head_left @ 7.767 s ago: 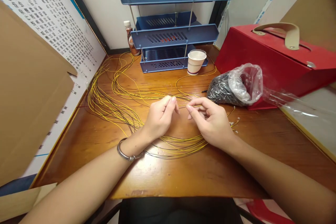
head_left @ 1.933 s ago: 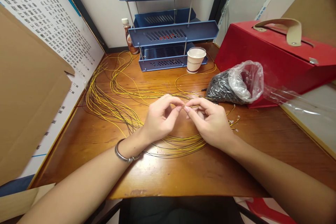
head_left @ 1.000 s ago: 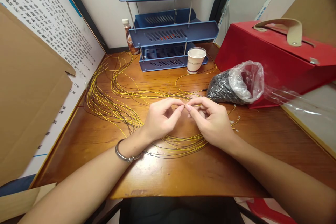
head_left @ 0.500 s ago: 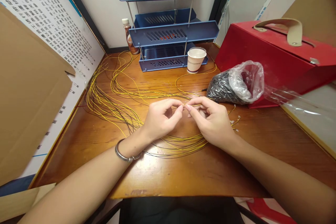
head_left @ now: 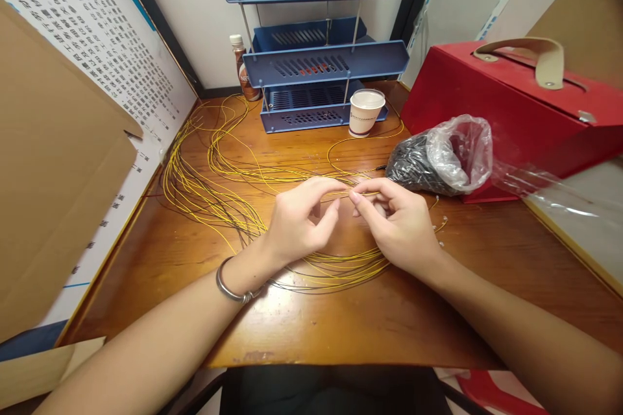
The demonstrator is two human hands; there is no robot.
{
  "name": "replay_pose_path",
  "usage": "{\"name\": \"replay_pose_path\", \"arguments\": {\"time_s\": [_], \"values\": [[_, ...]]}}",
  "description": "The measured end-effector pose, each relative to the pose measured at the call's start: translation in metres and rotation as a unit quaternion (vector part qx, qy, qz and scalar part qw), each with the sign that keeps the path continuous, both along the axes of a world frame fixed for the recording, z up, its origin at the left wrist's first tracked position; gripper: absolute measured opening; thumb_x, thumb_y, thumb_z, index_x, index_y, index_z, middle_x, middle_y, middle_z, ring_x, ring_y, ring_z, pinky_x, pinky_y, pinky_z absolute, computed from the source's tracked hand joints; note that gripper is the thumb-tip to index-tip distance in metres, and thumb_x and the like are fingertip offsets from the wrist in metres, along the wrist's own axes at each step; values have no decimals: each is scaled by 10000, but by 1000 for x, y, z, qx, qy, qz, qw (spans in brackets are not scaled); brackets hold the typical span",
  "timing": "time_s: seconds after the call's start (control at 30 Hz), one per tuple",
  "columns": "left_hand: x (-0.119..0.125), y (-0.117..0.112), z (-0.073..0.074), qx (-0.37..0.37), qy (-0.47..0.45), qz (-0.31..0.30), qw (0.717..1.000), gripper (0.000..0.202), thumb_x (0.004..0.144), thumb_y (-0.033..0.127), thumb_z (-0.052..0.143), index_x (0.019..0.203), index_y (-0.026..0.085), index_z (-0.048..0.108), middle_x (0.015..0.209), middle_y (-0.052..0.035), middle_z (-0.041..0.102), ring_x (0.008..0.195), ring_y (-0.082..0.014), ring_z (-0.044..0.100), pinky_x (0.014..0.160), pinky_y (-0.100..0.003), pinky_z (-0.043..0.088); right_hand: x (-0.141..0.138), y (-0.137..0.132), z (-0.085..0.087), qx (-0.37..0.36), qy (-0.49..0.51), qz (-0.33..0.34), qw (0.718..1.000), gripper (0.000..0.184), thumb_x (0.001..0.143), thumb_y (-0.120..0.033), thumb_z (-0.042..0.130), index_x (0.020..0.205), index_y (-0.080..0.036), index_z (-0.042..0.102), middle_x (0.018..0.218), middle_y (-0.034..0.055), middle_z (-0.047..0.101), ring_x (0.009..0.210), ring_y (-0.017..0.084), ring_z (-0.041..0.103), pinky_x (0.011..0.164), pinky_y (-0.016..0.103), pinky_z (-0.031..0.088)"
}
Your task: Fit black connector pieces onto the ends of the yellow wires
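Note:
My left hand and my right hand meet fingertip to fingertip above the wooden desk. Both pinch the same thin yellow wire, which runs between them. A small part at the wire's end is too tiny to make out. Under and behind my hands lies a loose coil of several yellow and dark wires. A metal bangle circles my left wrist. To the right of my right hand sits a clear plastic bag of small black parts.
A blue stacked letter tray stands at the back, with a paper cup and a small bottle beside it. A red box with a tan handle fills the right. Cardboard leans at the left.
My fingertips have stayed pinched together on the wire with only small shifts. My left thumb and forefinger now reach slightly further right. The view has moved a little.

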State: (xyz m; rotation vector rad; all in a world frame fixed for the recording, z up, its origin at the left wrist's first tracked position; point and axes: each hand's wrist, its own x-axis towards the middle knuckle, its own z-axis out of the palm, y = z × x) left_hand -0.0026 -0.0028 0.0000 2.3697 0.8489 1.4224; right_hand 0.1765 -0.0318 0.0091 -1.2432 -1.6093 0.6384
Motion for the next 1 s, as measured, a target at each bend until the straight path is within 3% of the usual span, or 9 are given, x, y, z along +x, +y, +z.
{"name": "replay_pose_path", "arguments": {"time_s": [0.1,0.23,0.53,0.63,0.73,1.0], "values": [[-1,0,-2,47,40,-11,998,283,892,128,655,1174,151,661,1149,-75,755,744,-99,696,730,-222,588,0,-1,0,-7,4,4,1000,145,909,-294,629,922,-160,682,660,6,673,473,92,481,466,242,350],[0,1,-1,85,47,12,995,222,908,134,664,1130,130,676,1092,-79,778,849,-127,743,845,-244,604,-1,-1,0,-12,5,7,1000,146,909,-293,628,919,-160,687,667,12,677,494,99,510,470,242,351],[0,2,-1,85,29,21,996,116,923,125,643,1019,140,707,962,-56,797,804,-118,747,761,-222,600,-1,-2,0,-6,3,11,1000,159,918,-305,629,930,-158,687,647,3,664,458,87,466,451,240,330],[2,1,-2,37,13,22,999,116,918,134,645,1008,142,718,938,-54,795,755,-113,730,705,-212,582,-1,-2,1,-4,2,8,1000,165,917,-311,632,931,-156,688,644,5,665,468,93,488,455,241,339],[4,-1,-1,-61,-23,13,998,86,916,154,649,958,151,724,875,-32,783,664,-90,687,612,-182,538,-1,-2,1,-4,4,6,1000,161,916,-310,634,930,-157,686,648,7,666,479,97,505,457,240,342],[6,0,1,-257,-58,-67,962,146,965,281,590,927,159,661,842,-32,723,641,-100,619,561,-210,475,-1,-2,0,-11,1,10,1000,131,912,-282,635,926,-162,686,668,13,680,492,99,531,462,242,346]]}}
